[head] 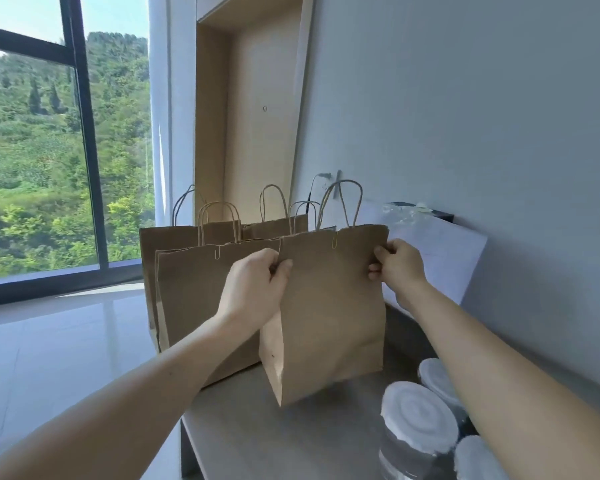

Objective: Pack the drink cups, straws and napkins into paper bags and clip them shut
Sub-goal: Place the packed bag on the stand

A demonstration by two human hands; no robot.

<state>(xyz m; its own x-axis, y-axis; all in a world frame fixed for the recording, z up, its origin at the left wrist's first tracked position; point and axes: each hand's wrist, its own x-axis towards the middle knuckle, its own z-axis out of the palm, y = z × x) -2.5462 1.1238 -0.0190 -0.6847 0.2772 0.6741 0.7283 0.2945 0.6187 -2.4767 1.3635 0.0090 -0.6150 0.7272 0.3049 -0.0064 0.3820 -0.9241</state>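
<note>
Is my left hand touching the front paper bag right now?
Touching. The head view shows the left hand pinching the front paper bag at its left edge, below the clipped top.

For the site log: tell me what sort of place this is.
Likely a plain room used as a takeaway packing spot: clipped paper bags standing on a grey counter, lidded drink cups beside them, a large window onto wooded hills.

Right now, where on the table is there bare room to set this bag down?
Bare tabletop lies in front of the held bag, left of the lidded cups. Crowded: standing bags behind, cups at the near right.
</note>
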